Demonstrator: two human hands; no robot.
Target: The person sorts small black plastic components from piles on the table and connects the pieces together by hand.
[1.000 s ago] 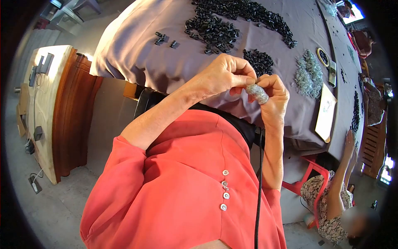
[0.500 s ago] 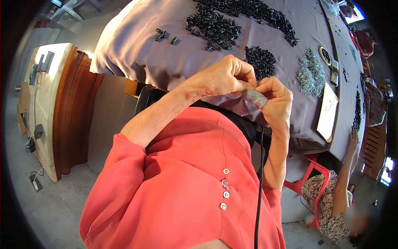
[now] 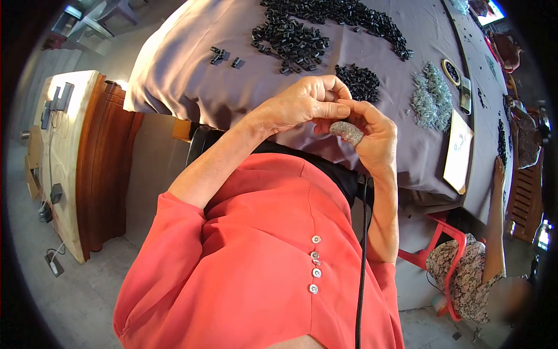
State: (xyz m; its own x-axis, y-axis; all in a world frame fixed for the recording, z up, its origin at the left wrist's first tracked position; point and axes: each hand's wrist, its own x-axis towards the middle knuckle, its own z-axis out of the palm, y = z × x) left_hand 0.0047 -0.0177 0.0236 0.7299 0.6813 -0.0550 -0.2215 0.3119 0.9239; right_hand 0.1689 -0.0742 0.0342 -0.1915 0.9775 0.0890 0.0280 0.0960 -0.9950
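Observation:
My left hand and my right hand meet over the near edge of the cloth-covered table, fingertips together. The left thumb and fingers pinch close against the right fingertips. Whatever small piece sits between them is too hidden to make out. A grey, rough-textured rounded piece shows at the right hand's fingers, just under the pinch. Right behind the hands lies a small heap of black parts.
Larger piles of black parts spread across the grey cloth. To the right are a heap of silvery coils, a tape roll and a white card. Another person's arm reaches the table's right end. A cabinet stands left.
Both hands have shifted slightly left, and the fingers have re-formed their pinch, with the left thumb now stretched across the right fingertips. The other person's arm has moved slightly.

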